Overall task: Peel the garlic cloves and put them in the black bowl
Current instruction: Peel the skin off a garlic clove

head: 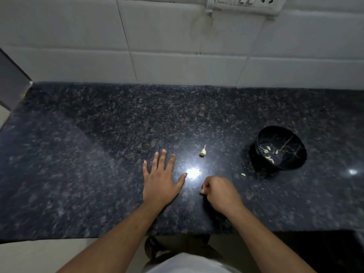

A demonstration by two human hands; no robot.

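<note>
A black bowl [281,148] with gold veins stands at the right of the dark granite counter [98,144], and several peeled garlic cloves [268,154] lie inside it. A small garlic remnant with its stalk [203,151] lies at mid-counter. One pale clove or bit of peel [243,174] lies loose just left of the bowl. My left hand [160,180] rests flat on the counter with its fingers spread, left of the remnant. My right hand [220,192] sits on the counter with its fingers curled under; whether it holds anything is hidden.
A white tiled wall [177,56] backs the counter, with a switch and socket plate [244,3] at the top. A grey surface [11,81] stands at the far left. The counter's front edge [118,236] runs near my body. A bright light glare [193,173] lies between my hands.
</note>
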